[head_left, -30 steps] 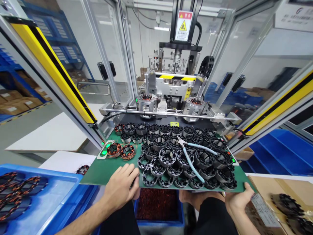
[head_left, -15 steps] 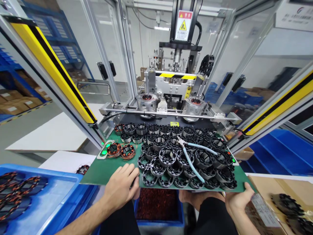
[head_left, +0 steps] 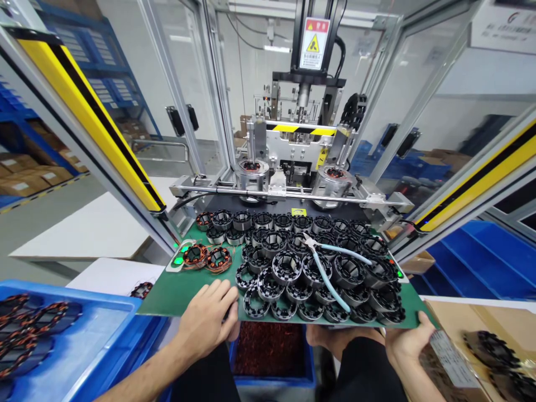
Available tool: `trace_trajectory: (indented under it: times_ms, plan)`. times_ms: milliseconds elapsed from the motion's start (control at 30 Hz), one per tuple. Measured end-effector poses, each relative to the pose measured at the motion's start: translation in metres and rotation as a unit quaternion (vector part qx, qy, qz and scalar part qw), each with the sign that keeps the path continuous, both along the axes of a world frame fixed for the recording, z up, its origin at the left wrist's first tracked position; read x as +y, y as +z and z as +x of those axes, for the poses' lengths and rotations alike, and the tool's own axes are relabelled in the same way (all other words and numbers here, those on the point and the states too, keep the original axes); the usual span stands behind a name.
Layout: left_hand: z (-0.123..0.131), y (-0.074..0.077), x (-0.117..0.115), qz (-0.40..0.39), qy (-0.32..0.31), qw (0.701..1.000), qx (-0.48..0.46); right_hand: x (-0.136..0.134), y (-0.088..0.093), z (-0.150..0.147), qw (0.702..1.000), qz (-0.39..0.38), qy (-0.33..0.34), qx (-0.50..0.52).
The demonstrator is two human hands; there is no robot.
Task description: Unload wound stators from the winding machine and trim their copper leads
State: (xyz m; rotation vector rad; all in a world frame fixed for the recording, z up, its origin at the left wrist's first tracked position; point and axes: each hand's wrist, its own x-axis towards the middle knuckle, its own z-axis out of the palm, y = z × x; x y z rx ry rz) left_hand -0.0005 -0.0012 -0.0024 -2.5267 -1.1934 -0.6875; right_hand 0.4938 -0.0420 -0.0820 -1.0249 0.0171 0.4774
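My left hand [head_left: 209, 315] rests at the front edge of a green worktop [head_left: 167, 298], left of the stator cores, its fingers curled; whatever may be inside them is hidden. At the front right corner my right hand [head_left: 410, 339] grips the worktop edge, thumb on top and fingers out of sight below. Between the hands stand rows of black and silver stator cores [head_left: 287, 268], partly stacked. Side cutters [head_left: 330, 285] with pale blue handles lie open across them. Beyond my left hand are two stators wound with copper wire [head_left: 218, 259].
Behind the worktop, a winding machine [head_left: 301, 145] holds a stator in each of two clear cylinders [head_left: 252, 178]. Yellow-black posts [head_left: 92, 123] flank it. A blue tray [head_left: 84, 357] of wound stators stands left, a cardboard box [head_left: 456, 318] right. Below sits a blue bin [head_left: 272, 381] of copper scraps.
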Motion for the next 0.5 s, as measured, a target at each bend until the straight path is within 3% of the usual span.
trace_trajectory:
  times_ms: [500]
  plan:
    - [0.0004,-0.0001,0.0001,0.0,-0.001,1.0,0.002,0.0,0.0024,-0.001,0.998,0.04,-0.011,0.057]
